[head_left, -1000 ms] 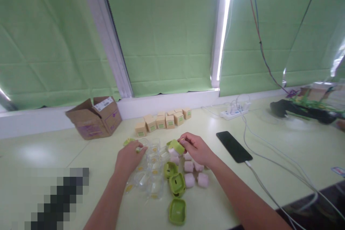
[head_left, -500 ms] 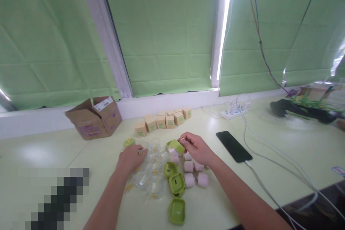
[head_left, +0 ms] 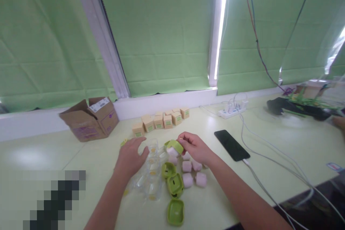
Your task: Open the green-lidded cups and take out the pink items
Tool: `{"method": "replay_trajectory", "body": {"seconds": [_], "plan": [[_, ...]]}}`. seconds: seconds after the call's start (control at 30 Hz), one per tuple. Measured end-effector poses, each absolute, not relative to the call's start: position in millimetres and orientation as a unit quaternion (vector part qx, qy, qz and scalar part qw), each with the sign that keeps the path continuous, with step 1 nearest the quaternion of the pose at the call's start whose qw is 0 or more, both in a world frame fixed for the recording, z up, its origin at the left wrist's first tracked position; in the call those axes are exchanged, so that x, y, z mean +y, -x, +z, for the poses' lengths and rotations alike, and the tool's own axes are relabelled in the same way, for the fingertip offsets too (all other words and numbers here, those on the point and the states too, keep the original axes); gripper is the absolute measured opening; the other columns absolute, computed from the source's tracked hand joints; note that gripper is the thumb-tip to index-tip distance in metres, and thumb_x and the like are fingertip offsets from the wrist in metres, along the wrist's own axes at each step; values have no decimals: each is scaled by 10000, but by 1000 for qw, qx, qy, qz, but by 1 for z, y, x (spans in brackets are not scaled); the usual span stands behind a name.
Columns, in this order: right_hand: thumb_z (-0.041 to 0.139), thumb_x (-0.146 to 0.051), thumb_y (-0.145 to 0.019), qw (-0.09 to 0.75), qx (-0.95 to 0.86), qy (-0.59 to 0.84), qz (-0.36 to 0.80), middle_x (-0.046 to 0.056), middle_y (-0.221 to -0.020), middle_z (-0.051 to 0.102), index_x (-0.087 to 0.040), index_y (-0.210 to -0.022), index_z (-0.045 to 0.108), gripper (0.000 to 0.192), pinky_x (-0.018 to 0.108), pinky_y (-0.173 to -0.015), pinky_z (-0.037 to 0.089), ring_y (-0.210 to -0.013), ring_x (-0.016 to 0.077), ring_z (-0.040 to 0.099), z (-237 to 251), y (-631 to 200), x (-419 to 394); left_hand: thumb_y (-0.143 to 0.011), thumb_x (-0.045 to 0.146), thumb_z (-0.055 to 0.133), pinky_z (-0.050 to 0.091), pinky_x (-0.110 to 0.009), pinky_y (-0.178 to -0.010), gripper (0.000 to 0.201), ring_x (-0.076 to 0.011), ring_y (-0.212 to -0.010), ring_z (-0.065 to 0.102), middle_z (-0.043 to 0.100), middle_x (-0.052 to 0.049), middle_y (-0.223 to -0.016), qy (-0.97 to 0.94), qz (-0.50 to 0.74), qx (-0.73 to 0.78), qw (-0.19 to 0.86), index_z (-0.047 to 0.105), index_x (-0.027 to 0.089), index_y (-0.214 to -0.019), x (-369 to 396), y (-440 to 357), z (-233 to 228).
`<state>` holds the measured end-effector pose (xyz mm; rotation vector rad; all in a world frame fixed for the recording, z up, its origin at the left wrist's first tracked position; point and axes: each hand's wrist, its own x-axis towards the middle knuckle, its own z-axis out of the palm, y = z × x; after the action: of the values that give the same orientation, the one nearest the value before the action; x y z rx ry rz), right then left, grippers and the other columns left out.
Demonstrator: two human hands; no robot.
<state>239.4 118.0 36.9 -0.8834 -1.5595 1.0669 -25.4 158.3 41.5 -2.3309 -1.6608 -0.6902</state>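
Observation:
My left hand point(head_left: 130, 157) hovers over the left side of a group of clear plastic cups point(head_left: 152, 187) with yellow spots, thumb and fingers apart, holding nothing. A leafy-looking green piece point(head_left: 124, 142) is partly hidden behind it. My right hand point(head_left: 194, 148) pinches the right edge of a green plastic cap point(head_left: 175, 146); something small and pale shows at the fingertips. Below the cap are several pale pink rounded blocks point(head_left: 188, 180). Between the cups and blocks lie square green shells point(head_left: 175, 184), one of them, an open green shell point(head_left: 175, 212), nearer to me.
Behind stand several small tan boxes point(head_left: 167, 122) with green labels. An open cardboard carton point(head_left: 91, 120) is at the back left. On the right lie a black phone point(head_left: 232, 145) on a white cable and a power strip point(head_left: 233, 111). A blurred hand point(head_left: 339, 121) shows at the far right edge.
My left hand has opened and lifted, its thumb now spread from the fingers that were closed near the clear cups. My right hand stays at the green cap. The view shifted slightly.

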Motion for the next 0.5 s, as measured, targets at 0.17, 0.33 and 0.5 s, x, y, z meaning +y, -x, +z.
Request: {"method": "replay_trajectory", "body": {"seconds": [0.17, 0.33, 0.5], "plan": [[548, -443, -854, 486, -617, 357, 505, -43, -668, 537, -186, -804, 551, 261, 226, -547, 469, -548, 89, 517, 39, -235, 115, -857, 265, 493, 425, -415, -1002, 432, -252, -1171, 530, 579, -102, -1248, 855, -312, -406, 84, 465, 211, -1285, 128, -6, 43], [598, -458, -807, 450, -592, 328, 582, -50, -654, 536, -184, -802, 559, 278, 209, -484, 463, -505, 79, 509, 45, -229, 105, -808, 208, 577, 439, -441, -1002, 604, -276, -1241, 480, 490, -122, -1362, 889, -316, -325, 66, 381, 258, -1377, 103, -23, 44], [576, -422, -841, 407, -610, 333, 594, -37, -676, 589, -183, -878, 608, 244, 182, -455, 436, -471, 68, 527, 43, -230, 103, -835, 150, 553, 480, -404, -967, 602, -252, -1234, 505, 497, -113, -1376, 925, -289, -246, 31, 380, 303, -1391, 96, -27, 43]]}}
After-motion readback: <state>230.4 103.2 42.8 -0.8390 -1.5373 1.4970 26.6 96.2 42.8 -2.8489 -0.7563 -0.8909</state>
